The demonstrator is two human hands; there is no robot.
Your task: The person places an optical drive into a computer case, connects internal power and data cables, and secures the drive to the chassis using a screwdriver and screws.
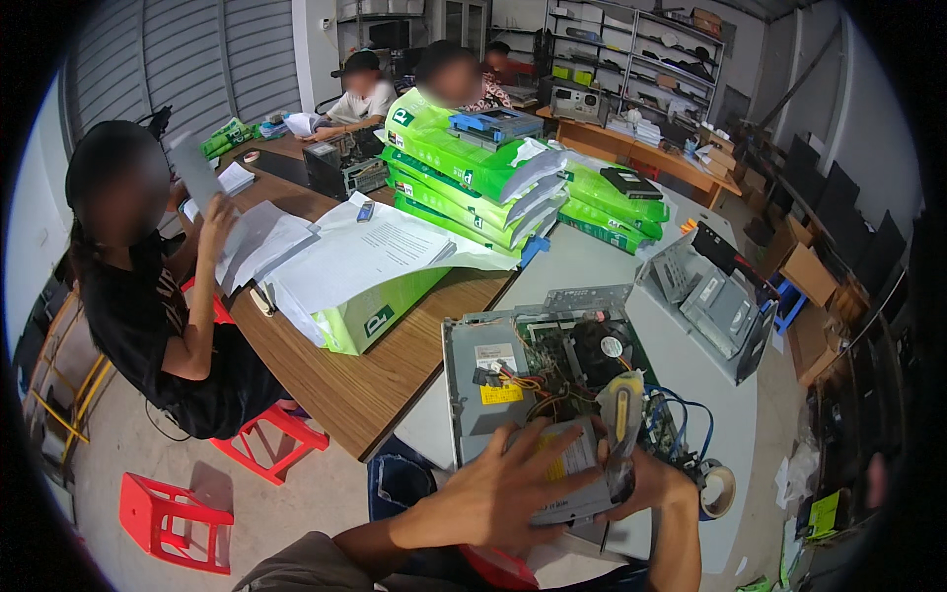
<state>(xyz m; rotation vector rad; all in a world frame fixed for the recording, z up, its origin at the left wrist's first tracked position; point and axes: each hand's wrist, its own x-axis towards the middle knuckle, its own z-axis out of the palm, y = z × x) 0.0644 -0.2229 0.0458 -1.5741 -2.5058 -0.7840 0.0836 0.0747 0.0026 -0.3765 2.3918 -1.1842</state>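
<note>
A silver box-shaped drive [574, 456] with labels on top is held at the near edge of an opened desktop computer case [462, 395]. My left hand [493, 488] lies across it from the left, fingers spread over its top and gripping it. My right hand [656, 490] grips its right side, its fingers partly hidden. A translucent tool with a yellow strip [623, 414] stands up by the right hand; its kind is unclear. Inside the case are a black fan [600, 345], a power supply [485, 357] with coloured wires, and a green circuit board [656, 400].
Blue cables [705, 419] and a tape roll [717, 490] lie right of the case. A detached metal panel [705, 301] stands beyond. Green paper packs [473, 187] are stacked behind. A person [128, 296] holds papers at left; several others sit farther back. Red stools [178, 518] stand lower left.
</note>
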